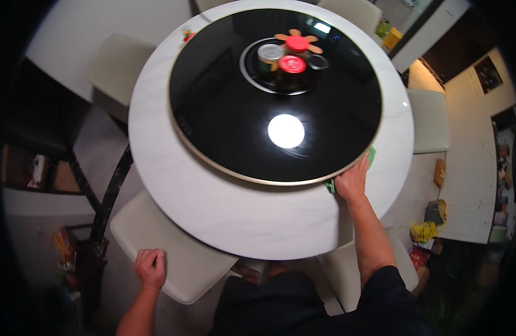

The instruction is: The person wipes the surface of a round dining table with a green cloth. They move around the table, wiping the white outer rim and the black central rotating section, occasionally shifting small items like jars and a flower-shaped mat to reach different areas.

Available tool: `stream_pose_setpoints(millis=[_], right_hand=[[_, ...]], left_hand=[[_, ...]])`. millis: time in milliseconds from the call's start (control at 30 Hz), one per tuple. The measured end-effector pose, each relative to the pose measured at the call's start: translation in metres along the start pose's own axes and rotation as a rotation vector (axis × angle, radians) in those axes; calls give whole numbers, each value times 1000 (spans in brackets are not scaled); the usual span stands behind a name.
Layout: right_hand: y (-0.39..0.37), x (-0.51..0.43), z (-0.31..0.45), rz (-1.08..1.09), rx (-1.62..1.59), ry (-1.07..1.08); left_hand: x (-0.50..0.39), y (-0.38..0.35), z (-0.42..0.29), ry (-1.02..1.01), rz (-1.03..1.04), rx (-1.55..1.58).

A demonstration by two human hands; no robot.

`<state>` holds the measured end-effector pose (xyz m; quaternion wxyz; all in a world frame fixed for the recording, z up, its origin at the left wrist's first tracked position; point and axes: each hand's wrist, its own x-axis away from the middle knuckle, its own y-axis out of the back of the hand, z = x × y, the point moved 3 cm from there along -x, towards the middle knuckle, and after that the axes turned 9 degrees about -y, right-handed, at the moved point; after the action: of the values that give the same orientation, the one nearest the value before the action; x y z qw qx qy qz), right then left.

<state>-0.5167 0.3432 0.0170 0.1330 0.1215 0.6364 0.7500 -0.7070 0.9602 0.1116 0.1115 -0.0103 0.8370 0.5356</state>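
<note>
My right hand (351,181) presses a green cloth (371,156) against the near right rim of a black glass lazy Susan (224,134). Bits of the cloth show on both sides of the hand; the rest is hidden beneath it. The turntable rests on a round white marble-look table (249,227). Lower left, my left hand (150,269) is curled into a loose fist over the edge of a beige chair (178,248), with nothing seen in it. Jars with a red lid (292,64) and a silver lid (270,52) stand towards the turntable's far side.
Behind those jars are another red-lidded jar (297,43) and a flower-shaped wooden piece (295,32). A small red item (188,37) sits at the table's far left. Chairs surround the table, one on the right (428,121). Yellow bags (424,231) lie on the floor.
</note>
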Motion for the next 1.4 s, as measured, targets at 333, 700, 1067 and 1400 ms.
stream_pose_setpoints(millis=[333,700,1067,1400], right_hand=[[-59,120,327,240,-298,606],[-94,179,420,77,-141,560],[-107,237,430,30,44,346],[-142,150,621,-135,-51,143]], left_hand=[[-2,4,1,-33,-106,25],[0,30,13,-200,-242,442],[251,80,269,246,59,579],[529,116,484,824,787,-76]])
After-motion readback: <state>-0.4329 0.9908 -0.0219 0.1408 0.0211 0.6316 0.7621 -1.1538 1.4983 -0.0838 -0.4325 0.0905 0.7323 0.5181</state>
